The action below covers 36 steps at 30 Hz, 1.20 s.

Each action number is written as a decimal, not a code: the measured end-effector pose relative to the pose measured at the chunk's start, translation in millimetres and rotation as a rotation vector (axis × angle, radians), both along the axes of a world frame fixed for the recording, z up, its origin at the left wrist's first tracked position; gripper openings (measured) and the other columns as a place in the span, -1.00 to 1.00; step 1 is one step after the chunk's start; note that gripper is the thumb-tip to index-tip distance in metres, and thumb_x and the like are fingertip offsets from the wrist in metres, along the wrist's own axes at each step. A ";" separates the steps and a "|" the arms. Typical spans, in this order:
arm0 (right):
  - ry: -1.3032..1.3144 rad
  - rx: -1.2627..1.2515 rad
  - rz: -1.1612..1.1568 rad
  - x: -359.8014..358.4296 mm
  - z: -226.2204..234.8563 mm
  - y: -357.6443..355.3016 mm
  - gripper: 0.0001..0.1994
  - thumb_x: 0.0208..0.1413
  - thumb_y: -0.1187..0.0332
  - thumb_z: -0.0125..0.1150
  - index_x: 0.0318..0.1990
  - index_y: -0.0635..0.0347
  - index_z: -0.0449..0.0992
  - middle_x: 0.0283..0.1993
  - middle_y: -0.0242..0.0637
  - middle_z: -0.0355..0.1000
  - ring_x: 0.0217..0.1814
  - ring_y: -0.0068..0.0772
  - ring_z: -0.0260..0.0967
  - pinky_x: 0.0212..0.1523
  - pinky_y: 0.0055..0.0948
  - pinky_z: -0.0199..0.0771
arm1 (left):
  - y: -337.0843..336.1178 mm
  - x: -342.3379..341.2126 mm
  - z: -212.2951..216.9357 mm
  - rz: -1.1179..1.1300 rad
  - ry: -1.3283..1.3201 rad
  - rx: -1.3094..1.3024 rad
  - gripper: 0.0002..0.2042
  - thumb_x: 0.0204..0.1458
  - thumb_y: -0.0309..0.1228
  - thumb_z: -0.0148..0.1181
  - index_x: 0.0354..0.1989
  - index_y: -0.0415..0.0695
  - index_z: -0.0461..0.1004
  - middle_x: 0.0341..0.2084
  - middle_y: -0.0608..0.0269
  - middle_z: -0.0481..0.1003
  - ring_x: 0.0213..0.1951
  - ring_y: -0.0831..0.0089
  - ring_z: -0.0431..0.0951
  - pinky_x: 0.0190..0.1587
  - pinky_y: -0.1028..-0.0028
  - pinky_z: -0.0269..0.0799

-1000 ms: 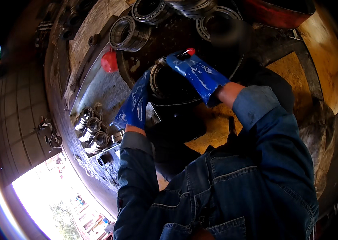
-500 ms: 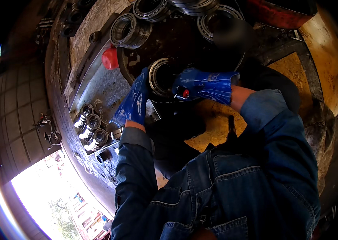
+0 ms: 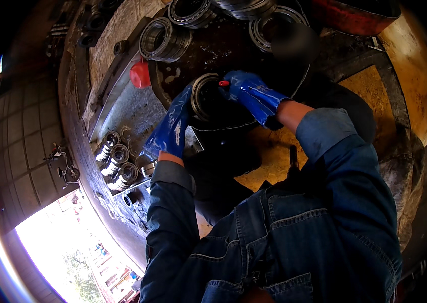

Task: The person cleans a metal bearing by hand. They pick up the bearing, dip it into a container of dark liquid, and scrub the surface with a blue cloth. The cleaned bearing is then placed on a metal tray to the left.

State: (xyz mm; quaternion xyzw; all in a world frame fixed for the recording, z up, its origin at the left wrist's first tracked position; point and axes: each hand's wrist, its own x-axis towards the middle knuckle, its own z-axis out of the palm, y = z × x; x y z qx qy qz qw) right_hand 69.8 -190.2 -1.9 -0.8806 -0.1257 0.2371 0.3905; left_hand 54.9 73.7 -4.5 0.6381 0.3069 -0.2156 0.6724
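My left hand [image 3: 172,126], in a blue rubber glove, grips the left side of a metal roller bearing [image 3: 201,106]. The bearing is tilted over a dark, wet, oily basin [image 3: 213,48], and its inside lies in shadow. My right hand [image 3: 246,91], gloved the same way, is closed at the bearing's upper right. A small red-handled tool [image 3: 224,83] pokes out of its fist; the tool's working end is hidden, so I cannot tell its kind. Larger bearings, one of them a wide bearing [image 3: 163,40], sit along the basin's far rim.
A red cup [image 3: 139,74] stands left of the basin. Several small bearings [image 3: 118,153] lie in rows on a metal tray [image 3: 127,108] at the left. A red container [image 3: 357,20] is at the far right. Brown board [image 3: 271,156] covers the ground near my legs.
My right hand has moved up and turned, bringing the red handle from the bearing's lower right to its upper right. The left hand and bearing have shifted only slightly.
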 end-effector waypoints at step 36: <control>-0.151 -0.615 -0.156 -49.9 4.8 -58.1 -0.75 0.09 0.04 0.24 -0.32 -0.04 0.67 -0.19 -0.19 0.64 -0.07 0.01 0.59 -0.07 -0.02 0.57 | -73.1 -17.0 23.9 0.377 -0.124 -0.414 -0.62 0.33 -0.11 0.16 0.19 -0.04 0.54 -0.02 0.14 0.63 -0.12 0.09 0.65 -0.09 0.11 0.65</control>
